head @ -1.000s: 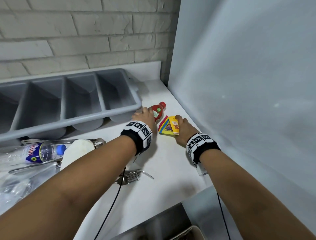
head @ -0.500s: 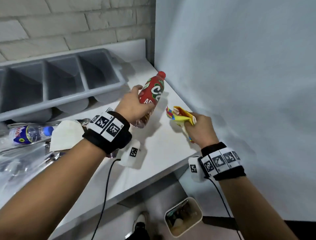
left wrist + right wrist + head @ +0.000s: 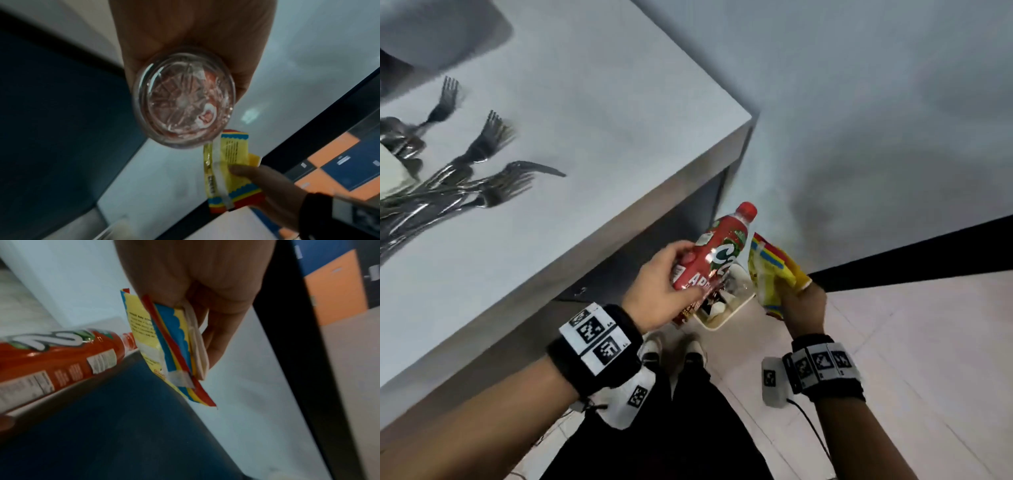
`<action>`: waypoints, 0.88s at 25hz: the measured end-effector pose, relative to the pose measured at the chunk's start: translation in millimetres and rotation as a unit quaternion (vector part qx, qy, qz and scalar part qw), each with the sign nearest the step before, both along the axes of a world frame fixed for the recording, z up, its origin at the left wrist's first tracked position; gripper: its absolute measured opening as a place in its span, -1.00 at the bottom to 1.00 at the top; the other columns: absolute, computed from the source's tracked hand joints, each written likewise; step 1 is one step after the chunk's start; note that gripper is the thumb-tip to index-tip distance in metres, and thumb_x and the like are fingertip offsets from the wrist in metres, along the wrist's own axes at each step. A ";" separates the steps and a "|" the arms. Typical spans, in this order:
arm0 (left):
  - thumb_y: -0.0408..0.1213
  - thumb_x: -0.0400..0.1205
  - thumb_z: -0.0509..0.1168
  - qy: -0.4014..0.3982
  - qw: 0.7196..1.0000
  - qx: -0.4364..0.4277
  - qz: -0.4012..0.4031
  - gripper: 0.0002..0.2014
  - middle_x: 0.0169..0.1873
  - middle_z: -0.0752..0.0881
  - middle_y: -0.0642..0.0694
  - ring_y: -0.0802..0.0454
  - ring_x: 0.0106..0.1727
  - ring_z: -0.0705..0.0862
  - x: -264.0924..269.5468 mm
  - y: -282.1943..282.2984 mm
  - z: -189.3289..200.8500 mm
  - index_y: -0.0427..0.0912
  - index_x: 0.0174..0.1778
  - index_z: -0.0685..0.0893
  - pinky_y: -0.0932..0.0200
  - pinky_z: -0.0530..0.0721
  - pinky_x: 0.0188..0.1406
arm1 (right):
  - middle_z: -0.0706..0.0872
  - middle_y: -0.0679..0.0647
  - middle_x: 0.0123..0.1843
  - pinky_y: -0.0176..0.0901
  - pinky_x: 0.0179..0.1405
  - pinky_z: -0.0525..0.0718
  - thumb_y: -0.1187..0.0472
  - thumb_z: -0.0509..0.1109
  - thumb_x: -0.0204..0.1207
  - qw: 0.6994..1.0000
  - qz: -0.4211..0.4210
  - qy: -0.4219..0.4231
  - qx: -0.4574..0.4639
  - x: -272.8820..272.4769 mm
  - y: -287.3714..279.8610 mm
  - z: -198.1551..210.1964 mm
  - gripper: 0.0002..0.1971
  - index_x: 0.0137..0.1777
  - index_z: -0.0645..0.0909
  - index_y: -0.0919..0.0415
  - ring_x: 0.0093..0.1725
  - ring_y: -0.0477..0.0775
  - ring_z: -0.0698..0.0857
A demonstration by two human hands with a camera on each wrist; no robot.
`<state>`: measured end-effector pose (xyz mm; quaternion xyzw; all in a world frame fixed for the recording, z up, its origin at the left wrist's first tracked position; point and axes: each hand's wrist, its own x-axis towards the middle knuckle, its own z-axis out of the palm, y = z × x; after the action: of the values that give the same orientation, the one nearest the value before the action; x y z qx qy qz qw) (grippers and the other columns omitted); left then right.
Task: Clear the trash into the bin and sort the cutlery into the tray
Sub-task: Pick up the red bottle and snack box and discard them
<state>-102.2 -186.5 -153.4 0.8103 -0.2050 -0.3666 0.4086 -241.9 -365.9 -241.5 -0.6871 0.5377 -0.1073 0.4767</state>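
Observation:
My left hand (image 3: 664, 291) grips a red apple-drink bottle (image 3: 717, 253) with a red cap, held off the table's edge above the small white bin (image 3: 726, 313) on the floor. The left wrist view looks straight at the bottle's clear base (image 3: 183, 104). My right hand (image 3: 803, 305) pinches a yellow wrapper with red and blue stripes (image 3: 774, 270) just right of the bottle, also above the bin. In the right wrist view the wrapper (image 3: 164, 344) hangs from my fingers with the bottle (image 3: 61, 356) to its left. Several forks (image 3: 479, 171) lie on the white table.
The white table's (image 3: 592, 144) corner juts out left of the bin. A grey wall (image 3: 859, 120) with a black skirting runs behind it. My shoes (image 3: 674, 353) stand on the tiled floor just below the bin, which holds some trash.
Both hands lifted the bottle and the wrapper off the table and carried them down past its edge to above the bin. My head has tilted down toward the floor.

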 end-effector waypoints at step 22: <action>-0.27 0.66 0.17 0.006 0.936 0.245 -0.253 -0.50 0.56 0.32 -0.27 -0.18 0.57 0.33 -33.2 -109.0 -522.1 -0.26 0.53 0.33 0.17 0.26 0.56 | 0.47 0.39 0.43 -0.01 0.41 0.41 0.30 0.18 0.56 0.959 0.065 0.239 0.137 24.4 20.8 -474.0 -0.54 0.44 0.33 0.45 0.44 0.33 0.44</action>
<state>-135.4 -295.5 -675.5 0.8042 -0.3046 -0.5019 0.0927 -217.5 -345.1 -715.5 -0.6541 0.5996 0.1659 0.4303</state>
